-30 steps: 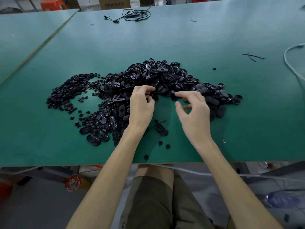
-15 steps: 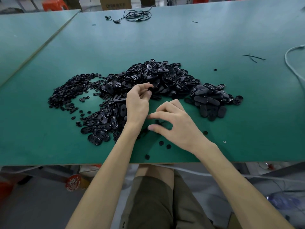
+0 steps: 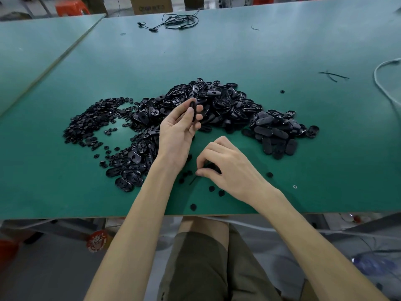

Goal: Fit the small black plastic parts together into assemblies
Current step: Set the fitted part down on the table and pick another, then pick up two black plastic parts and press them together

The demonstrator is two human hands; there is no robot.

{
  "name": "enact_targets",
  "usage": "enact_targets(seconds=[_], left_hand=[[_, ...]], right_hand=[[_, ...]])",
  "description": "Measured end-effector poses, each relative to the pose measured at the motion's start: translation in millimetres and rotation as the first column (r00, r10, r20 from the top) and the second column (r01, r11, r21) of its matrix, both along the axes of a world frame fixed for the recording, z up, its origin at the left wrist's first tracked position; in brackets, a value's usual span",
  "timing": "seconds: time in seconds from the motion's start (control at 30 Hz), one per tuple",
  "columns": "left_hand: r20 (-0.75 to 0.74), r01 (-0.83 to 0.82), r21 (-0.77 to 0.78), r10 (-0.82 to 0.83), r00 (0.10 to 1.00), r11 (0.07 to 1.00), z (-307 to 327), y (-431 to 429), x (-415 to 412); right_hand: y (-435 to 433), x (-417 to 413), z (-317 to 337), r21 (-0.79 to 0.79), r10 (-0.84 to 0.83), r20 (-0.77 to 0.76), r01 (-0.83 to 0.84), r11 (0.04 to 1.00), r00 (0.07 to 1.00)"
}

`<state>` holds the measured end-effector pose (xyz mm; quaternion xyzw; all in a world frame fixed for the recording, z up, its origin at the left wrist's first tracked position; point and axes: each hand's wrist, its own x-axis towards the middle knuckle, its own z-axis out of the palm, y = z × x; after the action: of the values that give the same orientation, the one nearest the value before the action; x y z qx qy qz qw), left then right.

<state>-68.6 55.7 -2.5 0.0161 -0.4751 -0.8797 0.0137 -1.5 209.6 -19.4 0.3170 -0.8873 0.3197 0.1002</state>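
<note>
the left grip (image 3: 180, 131) is raised just above the desk (image 3: 238, 51), palm turned up, with its thumb and fingertips pinched on an oval part (image 3: 192, 109) held on edge in front of the pile (image 3: 219, 103). the right grip (image 3: 230, 168) sits low on the desk near the front edge, knuckles up, fingers curled down around a dark part (image 3: 211, 167) that lies on the surface; most of that piece is hidden under the fingers, and its shape cannot be made out. a thin black strip (image 3: 192, 181) lies on the desk just beside the right thumb tip. the pile of black oval shells spreads across the middle of the desk, thickest behind the left grip, with a flatter cluster of ovals (image 3: 273, 135) to the right and another run of them (image 3: 130, 168) to the left of the left wrist. further left is a separate heap of much smaller round bits (image 3: 91, 120). a few loose discs (image 3: 211, 188) are scattered between the two forearms and the desk's front edge, and one more (image 3: 269, 174) lies to the right of the right grip. a small pale ring (image 3: 294, 187) rests further right. at the far side a black cable (image 3: 180, 21) is coiled, two black ties (image 3: 332, 74) lie crossed at the right, and a white cord (image 3: 382, 83) loops in from the right edge. a second desk (image 3: 32, 51) adjoins on the left.
</note>
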Motion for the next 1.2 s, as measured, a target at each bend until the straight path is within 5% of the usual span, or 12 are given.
enact_targets(seconds=[0.2, 0.5, 0.8, 1.2], left_hand=[[0.003, 0.101, -0.090, -0.101, 0.995, 0.991, -1, 2, 3], [0.008, 0.231, -0.305, -0.240, 0.971, 0.924, -8, 5, 4], [0.017, 0.202, -0.377, -0.211, 0.977, 0.904, -11, 6, 4], [0.014, 0.227, -0.418, -0.244, 0.970, 0.879, -11, 7, 4]], right_hand=[[2, -3, -1, -0.205, -0.123, 0.121, 0.146, 0.968, 0.985], [14, -11, 0, -0.574, -0.147, 0.349, 0.336, 0.747, 0.925], [20, -14, -1, -0.714, -0.118, 0.416, 0.404, 0.572, 0.902], [19, -16, -4, -0.708, -0.123, 0.387, 0.380, 0.596, 0.914]])
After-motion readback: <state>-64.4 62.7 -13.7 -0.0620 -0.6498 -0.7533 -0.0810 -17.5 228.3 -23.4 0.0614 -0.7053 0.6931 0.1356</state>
